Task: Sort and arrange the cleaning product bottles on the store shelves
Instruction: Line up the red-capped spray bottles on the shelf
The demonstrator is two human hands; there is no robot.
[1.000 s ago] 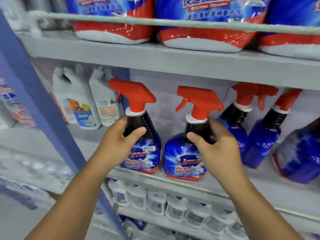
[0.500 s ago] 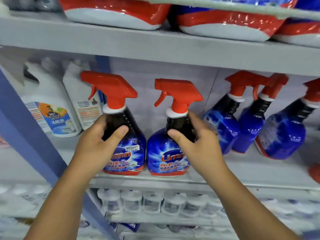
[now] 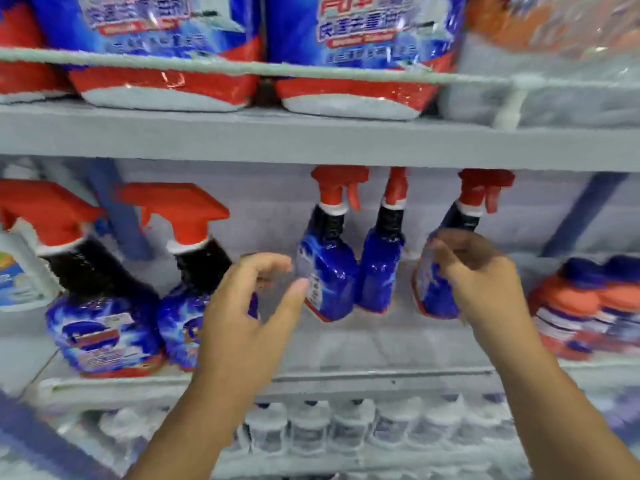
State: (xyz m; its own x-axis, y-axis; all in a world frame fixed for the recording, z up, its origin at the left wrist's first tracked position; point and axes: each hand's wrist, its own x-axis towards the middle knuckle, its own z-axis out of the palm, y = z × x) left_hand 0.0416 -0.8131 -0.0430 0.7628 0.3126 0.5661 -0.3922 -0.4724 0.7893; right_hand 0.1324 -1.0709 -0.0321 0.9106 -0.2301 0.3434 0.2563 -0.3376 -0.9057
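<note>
1. At the left edge of the frame, a white plastic jug with a blue label (image 3: 17, 271) stands cut off by the picture's side.
2. Next come two blue spray bottles with red trigger tops (image 3: 104, 317), side by side and touching, near the front lip of the grey middle shelf (image 3: 346, 379).
3. The left hand (image 3: 242, 327) is in the lower middle, fingers spread wide and loosely bent, holding nothing. Its thumb tip is just beside the nearest back bottle.
4. Bare shelf floor lies between the two hands.
5. Three more blue spray bottles with red tops (image 3: 327, 271) stand farther back, in the middle of the frame. That makes five in all.
6. The right hand (image 3: 485, 289) is at the third back bottle, fingers bent. It is blurred, so I cannot tell if it grips the bottle.
7. At the right edge sit two orange and blue round containers (image 3: 588, 306), blurred.
8. On the top shelf are blue and red shiny refill bags (image 3: 166, 46).
9. On the bottom shelf is a row of small white bottles (image 3: 346, 427), too blurred to count.
</note>
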